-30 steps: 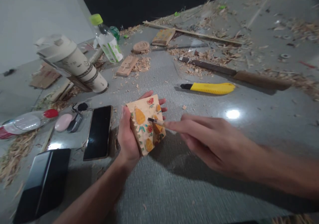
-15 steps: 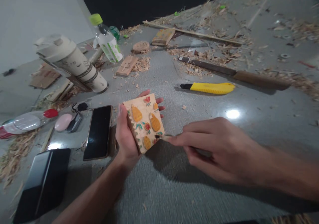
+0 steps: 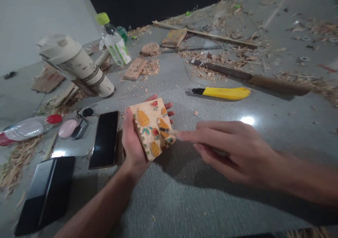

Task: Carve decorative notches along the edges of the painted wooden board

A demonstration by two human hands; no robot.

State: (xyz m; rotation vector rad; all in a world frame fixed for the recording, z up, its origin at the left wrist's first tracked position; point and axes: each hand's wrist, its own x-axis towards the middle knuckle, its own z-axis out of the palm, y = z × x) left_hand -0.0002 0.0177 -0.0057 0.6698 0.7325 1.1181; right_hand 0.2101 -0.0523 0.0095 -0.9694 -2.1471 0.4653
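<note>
My left hand [image 3: 133, 141] grips a small wooden block [image 3: 151, 125] from below and the side, tilted up toward me. Its top face carries painted yellow-orange fruits and small red flowers. My right hand [image 3: 232, 150] pinches a thin paintbrush [image 3: 169, 131], whose dark tip rests on the block's right side by an orange fruit. Both hands hover just above the grey table [image 3: 185, 195].
A black phone [image 3: 104, 139] lies left of the block, a dark case [image 3: 44, 194] nearer me. A yellow utility knife [image 3: 224, 92], a long chisel [image 3: 253, 78], a beige tumbler [image 3: 76, 67], a green-capped bottle [image 3: 113, 42], wood pieces and shavings are scattered behind.
The brush tip went from the block's middle down to its lower right corner, then back up to the right side. The block tilted slightly in my left hand.
</note>
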